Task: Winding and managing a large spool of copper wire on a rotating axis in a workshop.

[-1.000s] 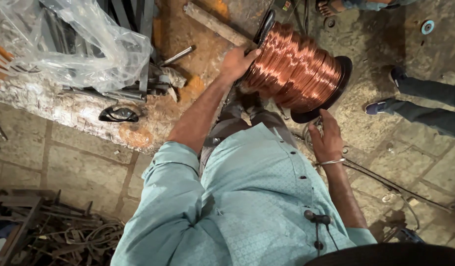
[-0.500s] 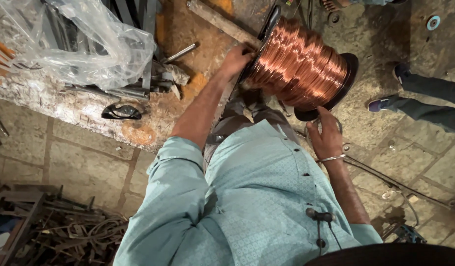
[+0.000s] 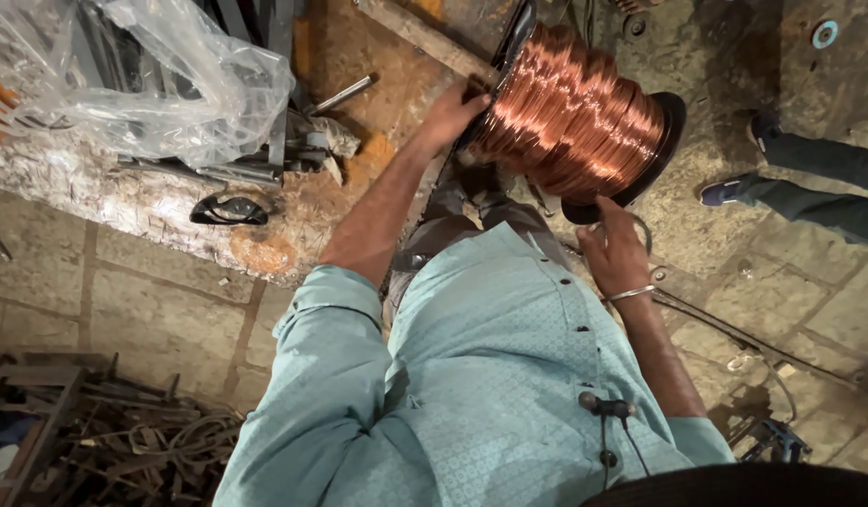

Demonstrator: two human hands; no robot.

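left hand [image 3: 453, 111] clamped on near black flange | right hand [image 3: 614, 252] gripping far rim | large black spool of shiny copper wire [image 3: 570, 113] tilted over worn bench [image 3: 265, 225] | clear plastic bag [image 3: 143, 84] left

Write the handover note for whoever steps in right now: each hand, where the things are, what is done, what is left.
Left hand: gripping the near flange of the copper wire spool, which is held up in front of the body, tilted.
Right hand: under the far black flange, fingers touching its rim.
Workbench: rusty, to the left; on it a clear plastic bag, metal tools and a black handle.
Another person's legs stand at the right on the stone floor.
Done: spool is lifted and carried by both hands.
Left: it is not set down anywhere yet; keep both flanges supported.
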